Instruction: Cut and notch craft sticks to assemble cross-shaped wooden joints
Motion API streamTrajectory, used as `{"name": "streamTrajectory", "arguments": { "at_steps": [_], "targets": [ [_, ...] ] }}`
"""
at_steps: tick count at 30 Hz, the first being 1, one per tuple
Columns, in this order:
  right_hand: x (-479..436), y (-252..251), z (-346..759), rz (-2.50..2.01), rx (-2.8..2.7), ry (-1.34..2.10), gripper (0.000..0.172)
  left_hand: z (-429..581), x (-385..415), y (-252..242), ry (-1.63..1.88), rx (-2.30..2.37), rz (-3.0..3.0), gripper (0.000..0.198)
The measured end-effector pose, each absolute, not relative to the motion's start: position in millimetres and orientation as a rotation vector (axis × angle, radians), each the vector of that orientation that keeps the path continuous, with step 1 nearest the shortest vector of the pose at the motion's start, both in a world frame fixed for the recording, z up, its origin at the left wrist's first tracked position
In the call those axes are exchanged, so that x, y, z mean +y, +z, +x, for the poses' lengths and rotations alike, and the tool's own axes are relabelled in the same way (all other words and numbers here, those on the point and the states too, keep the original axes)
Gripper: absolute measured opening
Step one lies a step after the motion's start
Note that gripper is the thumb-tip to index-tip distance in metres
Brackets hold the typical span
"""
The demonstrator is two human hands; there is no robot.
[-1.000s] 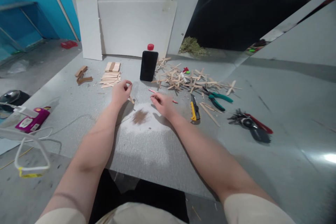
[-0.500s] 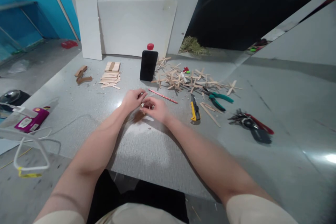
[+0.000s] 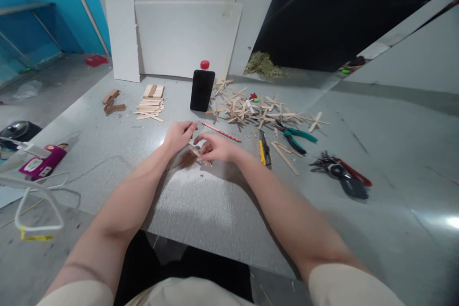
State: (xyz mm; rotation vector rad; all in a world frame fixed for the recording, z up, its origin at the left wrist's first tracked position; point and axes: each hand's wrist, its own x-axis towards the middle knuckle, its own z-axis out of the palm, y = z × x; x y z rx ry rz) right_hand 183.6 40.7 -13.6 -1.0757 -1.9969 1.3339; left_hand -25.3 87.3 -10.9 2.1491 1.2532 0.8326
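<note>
My right hand (image 3: 214, 147) pinches a wooden craft stick (image 3: 194, 150) just above the table, with the stick slanting down to the right under the fingers. My left hand (image 3: 179, 136) is beside it on the left, fingers closed together; whatever they hold, if anything, is hidden. Beyond both hands lies a red patterned pencil (image 3: 221, 132). A brown stain (image 3: 188, 158) on the table shows below the hands.
Behind stands a black phone (image 3: 202, 90) against a red-capped bottle (image 3: 204, 64). Stacked craft sticks (image 3: 150, 105) lie left, crossed stick pieces (image 3: 244, 107) right. A yellow cutter (image 3: 264, 149), green-handled pliers (image 3: 296, 136) and a red-and-black tool (image 3: 342, 174) lie at right; a purple power strip (image 3: 43, 161) at left.
My right hand has turned and drawn slightly away from my left hand, bringing the craft stick into plain view. My left hand has shifted slightly left.
</note>
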Motion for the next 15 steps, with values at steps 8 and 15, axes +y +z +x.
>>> {"name": "streamTrajectory", "arguments": {
  "at_steps": [8,15],
  "targets": [
    [52,-12,207,-1.32,-2.115,0.801,0.026,-28,85,-5,0.739,1.373,2.355,0.028],
    [71,-37,227,-1.546,-2.033,0.335,0.028,-29,87,-8,0.598,1.366,2.539,0.029]
  ]
}}
